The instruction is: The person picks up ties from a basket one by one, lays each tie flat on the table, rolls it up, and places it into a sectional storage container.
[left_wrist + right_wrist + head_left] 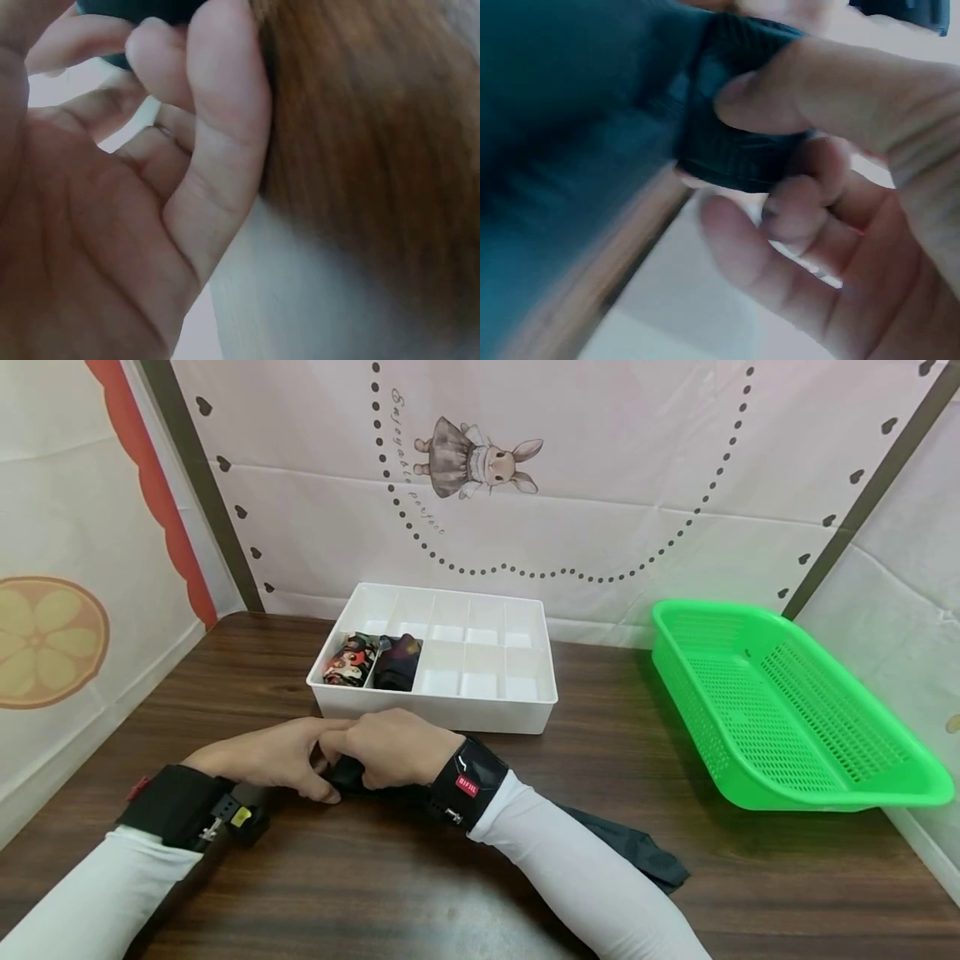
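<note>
A long dark strip of cloth [633, 847] lies across the table, passing under my right forearm, its far end at the right. At its left end it is wound into a small roll [735, 161], which shows fine ribbing in the right wrist view. My right hand [397, 747] pinches this roll, thumb on top. From the other side my left hand [270, 756] holds the roll with curled fingers; in the left wrist view the dark cloth [142, 9] shows at the fingertips. Both hands are low over the table, just in front of the white box.
The white divided box [427, 706] holds a colourful patterned cloth roll [350, 662] and a dark one [397, 664] in its front left compartments. A green plastic basket [810, 797] stands at the right. Printed curtains [600, 460] border the wooden table [360, 893].
</note>
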A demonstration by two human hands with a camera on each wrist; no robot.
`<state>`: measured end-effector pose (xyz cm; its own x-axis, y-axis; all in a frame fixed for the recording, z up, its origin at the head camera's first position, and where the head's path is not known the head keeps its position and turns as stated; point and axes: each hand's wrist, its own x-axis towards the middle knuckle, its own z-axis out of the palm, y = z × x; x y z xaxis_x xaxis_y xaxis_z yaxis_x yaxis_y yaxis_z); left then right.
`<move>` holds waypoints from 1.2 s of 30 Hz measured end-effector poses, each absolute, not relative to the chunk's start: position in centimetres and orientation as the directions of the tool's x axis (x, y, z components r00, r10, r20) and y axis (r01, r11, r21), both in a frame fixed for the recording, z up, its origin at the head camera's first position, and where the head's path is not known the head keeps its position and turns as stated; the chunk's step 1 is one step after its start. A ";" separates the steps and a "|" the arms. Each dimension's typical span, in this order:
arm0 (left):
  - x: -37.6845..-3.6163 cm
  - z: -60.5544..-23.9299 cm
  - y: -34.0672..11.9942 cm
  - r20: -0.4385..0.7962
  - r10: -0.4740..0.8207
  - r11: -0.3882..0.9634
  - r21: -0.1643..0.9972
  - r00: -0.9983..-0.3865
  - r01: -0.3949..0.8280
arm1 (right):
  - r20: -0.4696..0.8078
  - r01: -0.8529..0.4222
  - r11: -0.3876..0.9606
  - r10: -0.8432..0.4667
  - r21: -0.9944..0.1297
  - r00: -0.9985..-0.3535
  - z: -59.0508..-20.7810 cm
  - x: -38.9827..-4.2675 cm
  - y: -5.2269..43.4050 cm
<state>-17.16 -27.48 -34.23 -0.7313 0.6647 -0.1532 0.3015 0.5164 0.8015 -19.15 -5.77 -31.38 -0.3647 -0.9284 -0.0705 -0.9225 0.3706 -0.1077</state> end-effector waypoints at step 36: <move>-17.2 -34.6 -27.3 -0.173 0.662 0.479 0.846 -0.730 0.233 | -0.142 -0.889 0.403 -0.914 -0.218 -0.380 -30.0 -19.3 -4.8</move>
